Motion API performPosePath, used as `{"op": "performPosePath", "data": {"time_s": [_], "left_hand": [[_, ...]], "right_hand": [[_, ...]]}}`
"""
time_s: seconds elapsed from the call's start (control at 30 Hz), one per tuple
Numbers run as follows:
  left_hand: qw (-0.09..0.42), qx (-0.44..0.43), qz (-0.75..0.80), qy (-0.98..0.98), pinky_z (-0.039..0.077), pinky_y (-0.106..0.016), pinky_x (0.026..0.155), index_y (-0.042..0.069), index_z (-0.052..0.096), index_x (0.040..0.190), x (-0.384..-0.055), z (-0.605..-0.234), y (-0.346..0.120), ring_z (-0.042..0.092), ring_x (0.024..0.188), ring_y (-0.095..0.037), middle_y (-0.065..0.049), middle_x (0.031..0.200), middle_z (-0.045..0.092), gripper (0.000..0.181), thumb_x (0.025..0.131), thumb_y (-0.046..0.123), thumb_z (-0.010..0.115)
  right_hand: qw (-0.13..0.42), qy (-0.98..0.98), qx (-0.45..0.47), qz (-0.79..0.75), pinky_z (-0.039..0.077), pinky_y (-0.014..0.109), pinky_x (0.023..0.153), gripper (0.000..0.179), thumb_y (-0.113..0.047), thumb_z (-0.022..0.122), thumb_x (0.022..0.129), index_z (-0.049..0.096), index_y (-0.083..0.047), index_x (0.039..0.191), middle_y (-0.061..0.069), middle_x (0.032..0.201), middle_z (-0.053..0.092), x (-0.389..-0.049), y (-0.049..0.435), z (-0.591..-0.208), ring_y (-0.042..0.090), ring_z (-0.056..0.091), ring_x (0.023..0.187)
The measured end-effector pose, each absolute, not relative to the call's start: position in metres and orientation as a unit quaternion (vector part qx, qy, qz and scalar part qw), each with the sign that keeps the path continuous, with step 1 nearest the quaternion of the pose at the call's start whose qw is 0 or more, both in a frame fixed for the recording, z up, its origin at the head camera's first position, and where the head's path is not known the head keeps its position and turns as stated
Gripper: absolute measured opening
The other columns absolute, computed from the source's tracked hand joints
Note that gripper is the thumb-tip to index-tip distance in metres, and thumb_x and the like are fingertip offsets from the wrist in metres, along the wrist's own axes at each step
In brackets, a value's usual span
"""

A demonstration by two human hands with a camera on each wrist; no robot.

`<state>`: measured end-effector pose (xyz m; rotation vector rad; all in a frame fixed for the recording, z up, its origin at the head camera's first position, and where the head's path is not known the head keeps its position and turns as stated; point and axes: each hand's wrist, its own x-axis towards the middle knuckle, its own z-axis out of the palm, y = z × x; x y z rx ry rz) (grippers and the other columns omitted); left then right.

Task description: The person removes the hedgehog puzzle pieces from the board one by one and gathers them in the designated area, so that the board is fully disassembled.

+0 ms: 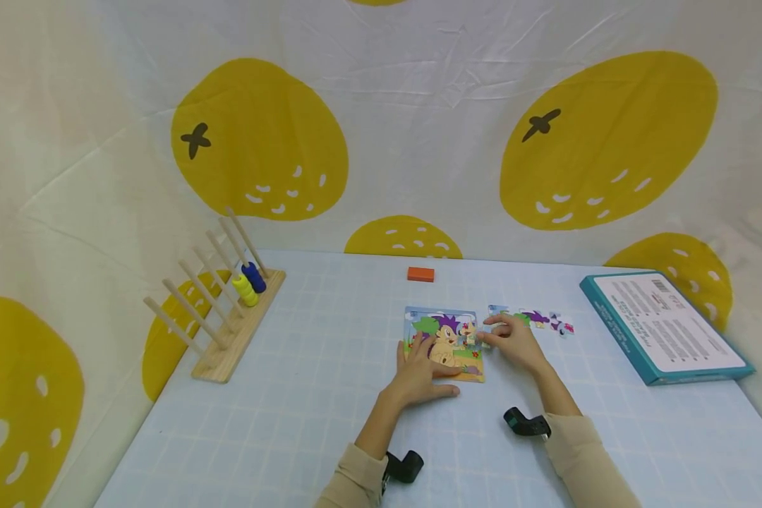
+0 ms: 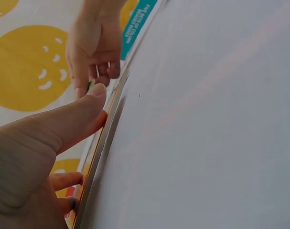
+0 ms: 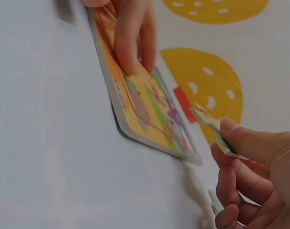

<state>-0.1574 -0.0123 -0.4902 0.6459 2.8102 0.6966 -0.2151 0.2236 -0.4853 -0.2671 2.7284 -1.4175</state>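
At three o'clock of the puzzle point(image 1: 473, 377), the right hand point(image 1: 514, 342) pinches a piece point(image 3: 205, 118), seemingly mid-placement, needing alignment; left hand point(image 1: 415, 377) spread.

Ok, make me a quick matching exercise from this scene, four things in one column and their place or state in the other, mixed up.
1. Left hand
2. Right hand
3. Orange block
4. Wooden peg rack

A. Pinches a puzzle piece
B. Holds yellow beads and blue beads
C. Rests on the puzzle
D. Lies beyond the puzzle, away from the person

Pairs: 1-C, 2-A, 3-D, 4-B.
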Motion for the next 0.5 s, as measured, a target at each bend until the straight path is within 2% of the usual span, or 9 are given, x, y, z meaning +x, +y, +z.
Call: {"op": "performPosePath", "data": {"time_s": [0.23, 0.4, 0.5], "left_hand": [[0.076, 0.213, 0.246, 0.942, 0.004, -0.067, 0.106, 0.040, 0.065, 0.117, -0.157, -0.491, -0.012, 0.008, 0.143, -0.036, -0.011, 0.151, 0.030, 0.040, 0.080, 0.055, 0.066], [0.075, 0.215, 0.253, 0.940, 0.003, -0.067, 0.106, 0.039, 0.066, 0.117, -0.156, -0.491, -0.012, 0.008, 0.143, -0.036, -0.011, 0.151, 0.030, 0.041, 0.079, 0.055, 0.066], [0.075, 0.216, 0.255, 0.939, 0.003, -0.067, 0.106, 0.038, 0.066, 0.117, -0.156, -0.491, -0.012, 0.008, 0.143, -0.036, -0.011, 0.151, 0.031, 0.041, 0.079, 0.054, 0.067]], "right_hand": [[0.002, 0.911, -0.025, -0.412, 0.041, 0.025, 0.063, 0.046, -0.033, 0.066, 0.088, 0.062, 0.001, 0.118, 0.009, 0.084, 0.067, -0.198, 0.280, -0.478, 0.016, 0.051, 0.075], [-0.018, 0.923, 0.021, -0.384, 0.040, 0.024, 0.061, 0.051, -0.038, 0.062, 0.090, 0.059, 0.001, 0.123, 0.014, 0.088, 0.068, -0.184, 0.321, -0.476, 0.013, 0.050, 0.076], [-0.017, 0.930, 0.048, -0.365, 0.040, 0.025, 0.060, 0.056, -0.043, 0.059, 0.090, 0.058, 0.002, 0.124, 0.016, 0.090, 0.068, -0.178, 0.340, -0.478, 0.017, 0.050, 0.078]]}}
